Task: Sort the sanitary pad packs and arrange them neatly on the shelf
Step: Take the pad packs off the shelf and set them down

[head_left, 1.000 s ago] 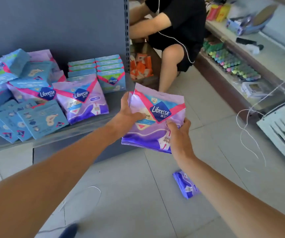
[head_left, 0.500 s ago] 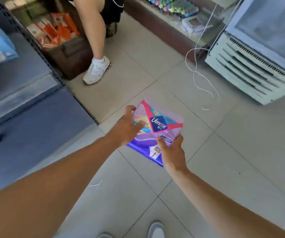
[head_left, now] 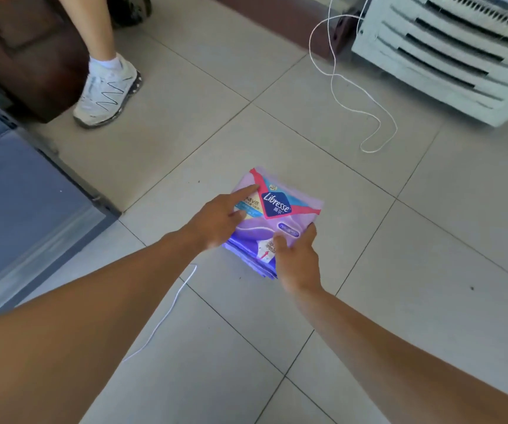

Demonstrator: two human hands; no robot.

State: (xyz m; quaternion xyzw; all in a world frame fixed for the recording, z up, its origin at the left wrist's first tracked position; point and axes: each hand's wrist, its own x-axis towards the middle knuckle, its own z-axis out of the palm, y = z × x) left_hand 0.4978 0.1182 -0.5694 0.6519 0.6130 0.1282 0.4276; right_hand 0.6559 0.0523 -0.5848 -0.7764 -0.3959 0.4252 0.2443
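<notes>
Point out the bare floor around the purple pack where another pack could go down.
Bare tile lies right of the purple pack, toward the white vent unit, and below it between the forearms. Left hand and right hand hold the pack. Tighter upper left: white sneaker, shelf base. A white cord loops ahead.

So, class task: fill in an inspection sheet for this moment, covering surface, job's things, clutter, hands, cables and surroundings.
Surface: pale tiled floor, a few dark specks.
Job's things: purple Libresse pack, apparently topmost of a small stack, low over or on the floor; contact cannot be told.
Clutter: nothing seen.
Hands: left hand lies on the pack's left side, fingers straight; right hand grips its near right corner.
Cables: white cord looped by the vent; thin white wire under the left arm.
Surroundings: grey shelf base, white louvred unit, another person's white sneaker, brown box.
</notes>
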